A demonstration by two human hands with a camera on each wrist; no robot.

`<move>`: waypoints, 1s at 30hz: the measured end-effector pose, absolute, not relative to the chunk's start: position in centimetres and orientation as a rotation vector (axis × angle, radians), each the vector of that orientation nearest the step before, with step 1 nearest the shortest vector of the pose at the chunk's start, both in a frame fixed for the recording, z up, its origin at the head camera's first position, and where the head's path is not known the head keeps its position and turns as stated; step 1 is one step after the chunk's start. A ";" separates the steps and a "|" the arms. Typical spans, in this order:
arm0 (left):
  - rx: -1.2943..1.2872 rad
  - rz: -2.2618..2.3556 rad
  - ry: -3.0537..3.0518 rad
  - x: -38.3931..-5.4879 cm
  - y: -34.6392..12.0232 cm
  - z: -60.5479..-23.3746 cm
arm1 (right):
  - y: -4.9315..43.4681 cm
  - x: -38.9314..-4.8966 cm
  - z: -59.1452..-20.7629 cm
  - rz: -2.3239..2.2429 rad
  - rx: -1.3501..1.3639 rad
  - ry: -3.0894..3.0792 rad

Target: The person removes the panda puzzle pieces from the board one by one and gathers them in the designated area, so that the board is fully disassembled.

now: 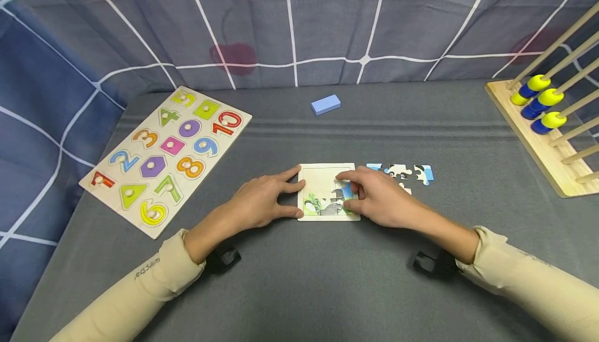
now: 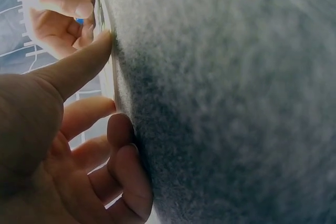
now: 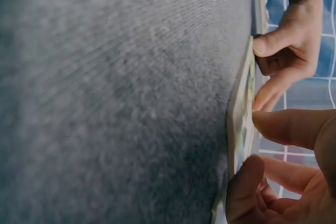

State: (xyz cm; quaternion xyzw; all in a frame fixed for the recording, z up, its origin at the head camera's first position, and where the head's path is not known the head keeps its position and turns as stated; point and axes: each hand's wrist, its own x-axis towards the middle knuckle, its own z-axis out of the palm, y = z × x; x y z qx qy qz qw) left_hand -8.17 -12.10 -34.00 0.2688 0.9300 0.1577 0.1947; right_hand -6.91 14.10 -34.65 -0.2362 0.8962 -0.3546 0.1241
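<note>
A small wooden jigsaw tray lies flat, partly filled with animal-picture pieces along its lower part and right side. My left hand rests against the tray's left edge, its thumb and extended fingers touching the rim. Over the tray's right side is my right hand. In the right wrist view its thumb touches the picture surface, apart from the bent fingers. Between thumb and index finger a blue patch of the picture shows in the head view. Loose panda pieces lie right of the tray, partly hidden by the right hand.
A number-and-shape peg board lies at the left. Beyond the tray is a blue block. A wooden bead frame with yellow and blue beads stands at the right. Grid-patterned cloth hangs behind the grey table surface.
</note>
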 end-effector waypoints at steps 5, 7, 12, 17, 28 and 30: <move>0.759 0.443 2.608 -8.2 -12.1 -34.0 | 13.4 -7.1 -34.8 -0.906 -0.666 2.671; 0.763 0.445 2.609 -8.2 -12.1 -34.0 | 13.3 -7.2 -34.8 -0.871 -0.660 2.690; 0.767 0.443 2.603 -8.3 -12.2 -34.0 | 13.2 -7.1 -34.6 -0.850 -0.658 2.690; 0.763 0.441 2.604 -8.2 -12.2 -33.9 | 13.2 -7.1 -34.6 -0.833 -0.671 2.693; 0.764 0.446 2.594 -8.3 -12.2 -33.9 | 13.1 -7.1 -34.7 -0.864 -0.647 2.698; 0.763 0.445 2.592 -8.3 -12.2 -33.9 | 13.1 -7.1 -34.7 -0.868 -0.641 2.702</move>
